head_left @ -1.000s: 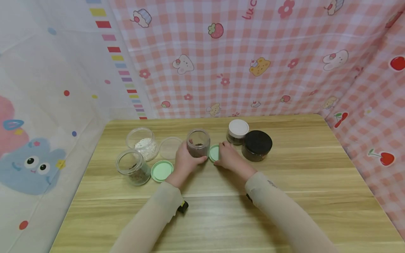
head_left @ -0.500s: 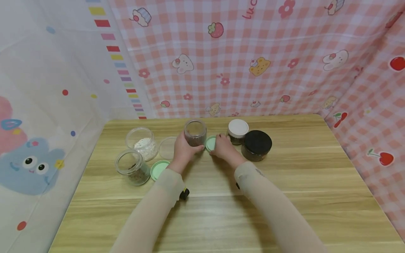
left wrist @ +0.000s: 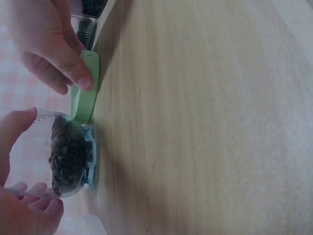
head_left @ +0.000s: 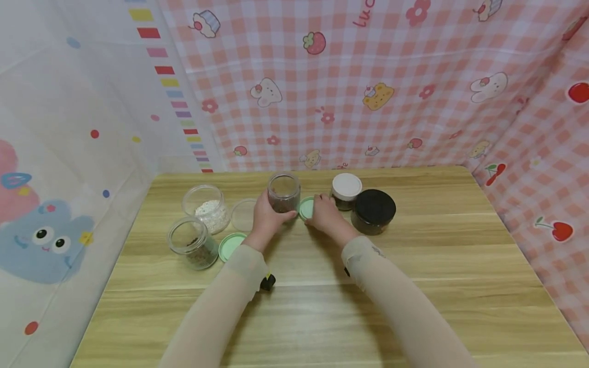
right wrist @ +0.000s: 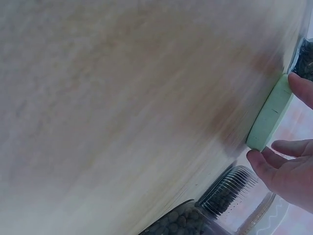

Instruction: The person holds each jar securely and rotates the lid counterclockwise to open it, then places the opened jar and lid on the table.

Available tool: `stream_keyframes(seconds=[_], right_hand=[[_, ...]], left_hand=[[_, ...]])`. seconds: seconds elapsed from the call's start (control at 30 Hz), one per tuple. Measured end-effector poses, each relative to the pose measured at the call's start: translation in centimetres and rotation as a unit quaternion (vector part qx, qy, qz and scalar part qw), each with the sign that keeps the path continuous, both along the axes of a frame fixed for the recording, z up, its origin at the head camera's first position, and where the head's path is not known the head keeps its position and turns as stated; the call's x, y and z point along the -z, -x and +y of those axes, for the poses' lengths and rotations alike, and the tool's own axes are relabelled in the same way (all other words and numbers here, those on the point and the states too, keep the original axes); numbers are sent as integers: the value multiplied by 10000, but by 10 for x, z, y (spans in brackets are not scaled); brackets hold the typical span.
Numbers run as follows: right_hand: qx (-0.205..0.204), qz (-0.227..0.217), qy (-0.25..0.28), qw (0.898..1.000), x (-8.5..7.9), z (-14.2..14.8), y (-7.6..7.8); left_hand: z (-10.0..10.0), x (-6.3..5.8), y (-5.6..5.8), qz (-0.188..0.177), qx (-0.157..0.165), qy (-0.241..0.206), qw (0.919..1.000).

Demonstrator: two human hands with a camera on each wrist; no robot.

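Observation:
My left hand [head_left: 267, 217] holds an open clear jar [head_left: 284, 188] upright near the back of the table, thumb on one side and fingers on the other. Dark beans [left wrist: 68, 156] fill its lower part in the left wrist view. Just right of the jar, a light green lid [head_left: 307, 208] lies on the tabletop. My right hand [head_left: 327, 215] pinches this lid by its rim, the thumb on the near side. In the right wrist view the green lid [right wrist: 269, 116] shows edge-on between thumb and fingers.
Right of my right hand stand a white-lidded jar [head_left: 346, 188] and a wide black-lidded jar [head_left: 374, 209]. At left are an open jar of white grains [head_left: 211, 216], an open jar with brown contents [head_left: 199, 250], another green lid [head_left: 230, 247] and a clear lid [head_left: 242, 215].
Both hands have slid the jar and the green lid a little toward the back of the table and slightly left. Over the last half second they barely move.

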State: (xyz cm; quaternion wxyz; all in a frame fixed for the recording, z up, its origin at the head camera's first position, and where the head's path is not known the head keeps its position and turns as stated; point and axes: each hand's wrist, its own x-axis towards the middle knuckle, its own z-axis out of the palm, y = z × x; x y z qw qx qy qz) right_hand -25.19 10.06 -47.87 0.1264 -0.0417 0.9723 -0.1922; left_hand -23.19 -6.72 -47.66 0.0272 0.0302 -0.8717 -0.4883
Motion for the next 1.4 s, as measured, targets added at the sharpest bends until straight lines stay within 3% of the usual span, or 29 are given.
stream_keyframes(seconds=[0.27, 0.43, 0.53, 0.63, 0.73, 0.9, 0.97, 1.03, 1.1, 1.17, 1.4], right_hand=[[-12, 102, -47, 9999, -2, 0, -3], [-186, 241, 127, 9995, -4, 2, -12], [-325, 347, 272, 9985, -10, 7, -23], [-481, 442, 413, 9970, -20, 15, -40], [-638, 539, 591, 9948, -32, 28, -59], [-761, 846, 1042, 9880, -45, 61, -87], [-766, 1049, 1297, 9830, -47, 79, -96], [-712, 1093, 1550, 9793, -49, 98, -102], [-602, 1078, 1852, 9749, -51, 116, -108], [-381, 907, 2019, 9745, -55, 133, -111], [316, 460, 2336, 9707, -53, 174, -110]], left_hand=[[-1, 1, -1, 53, 17, -117, 9999], [-2, 1, -4, 162, -78, -563, 9983], [-3, -1, -9, 399, -167, -844, 9955], [-1, -4, -18, 887, -221, -918, 9916], [1, -9, -27, 1803, -338, -1028, 9776], [12, -26, -45, 3451, -448, -1145, 9305], [21, -32, -52, 3776, -249, -1172, 9182], [30, -37, -59, 3894, 98, -1168, 9136], [39, -36, -62, 3892, 461, -1157, 9127], [49, -36, -66, 3707, 820, -1120, 9183], [77, -19, -68, 2436, 1882, -501, 9501]])
